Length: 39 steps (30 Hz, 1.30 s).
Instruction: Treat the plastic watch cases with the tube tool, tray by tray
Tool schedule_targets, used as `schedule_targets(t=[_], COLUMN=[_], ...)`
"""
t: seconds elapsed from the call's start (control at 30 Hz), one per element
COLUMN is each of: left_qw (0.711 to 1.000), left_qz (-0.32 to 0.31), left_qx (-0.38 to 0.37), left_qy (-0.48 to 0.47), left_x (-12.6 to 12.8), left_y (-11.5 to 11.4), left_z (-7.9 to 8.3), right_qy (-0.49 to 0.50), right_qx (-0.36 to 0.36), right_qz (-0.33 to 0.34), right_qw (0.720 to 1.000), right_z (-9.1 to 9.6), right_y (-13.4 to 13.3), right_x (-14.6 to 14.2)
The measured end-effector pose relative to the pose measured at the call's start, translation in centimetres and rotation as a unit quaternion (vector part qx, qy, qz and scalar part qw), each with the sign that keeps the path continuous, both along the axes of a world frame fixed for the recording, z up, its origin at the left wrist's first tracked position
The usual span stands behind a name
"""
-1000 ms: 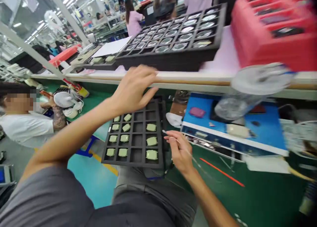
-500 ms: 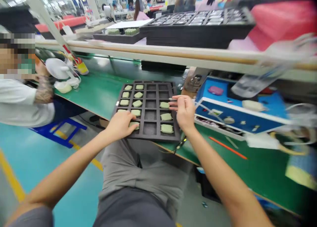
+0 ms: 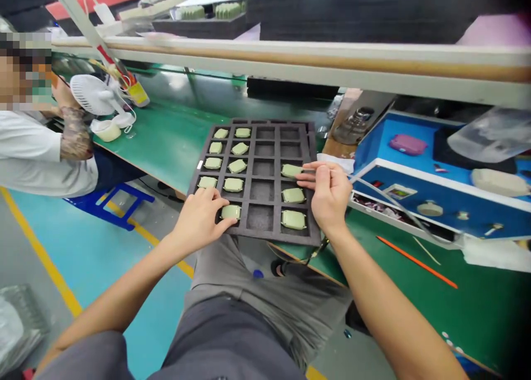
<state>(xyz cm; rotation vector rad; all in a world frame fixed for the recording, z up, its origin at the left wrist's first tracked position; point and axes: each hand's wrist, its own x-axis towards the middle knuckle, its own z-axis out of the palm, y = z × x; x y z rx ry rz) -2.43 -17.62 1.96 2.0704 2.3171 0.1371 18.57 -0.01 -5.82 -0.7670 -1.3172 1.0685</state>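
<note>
A black foam tray (image 3: 265,180) with a grid of pockets lies on the green bench, several pockets holding pale green parts (image 3: 293,219). My left hand (image 3: 199,219) grips the tray's near left corner, fingers curled over a green part there. At the tray's right edge my right hand (image 3: 329,192) rests with fingers pinched on a thin tool, fingertips next to a green part (image 3: 291,171) in the right column.
A blue fixture box (image 3: 431,175) stands right of the tray. An orange stick (image 3: 417,262) lies on the green bench (image 3: 174,142). A shelf rail (image 3: 290,62) runs overhead with black trays on it. A person in white sits at left beside a small white fan (image 3: 89,95).
My left hand came down from the shelf rail to the tray's near left corner. The right hand moved onto the tray's right edge. The view tilted downward.
</note>
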Motion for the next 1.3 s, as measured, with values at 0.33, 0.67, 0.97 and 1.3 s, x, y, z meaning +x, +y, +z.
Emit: schedule_targets(t=[0.33, 0.67, 0.97, 1.3], left_qw=[0.960, 0.801, 0.708, 0.702], left_qz=[-0.079, -0.095, -0.072, -0.072], left_qx=[0.170, 0.026, 0.004, 0.006], left_qy=[-0.210, -0.590, -0.703, -0.709], left_x=[-0.2, 5.8, 5.6, 5.7], left_y=[3.5, 19.3, 18.3, 18.1], left_z=[0.9, -2.8, -3.3, -3.2], right_qy=[0.022, -0.035, -0.039, -0.027], right_qx=[0.078, 0.168, 0.128, 0.091], right_qz=[-0.060, -0.153, -0.132, -0.151], right_qw=[0.995, 0.973, 0.982, 0.984], right_z=[0.2, 1.1, 0.9, 0.2], right_y=[0.4, 0.1, 0.2, 0.2], right_x=[-0.2, 0.1, 0.0, 0.0])
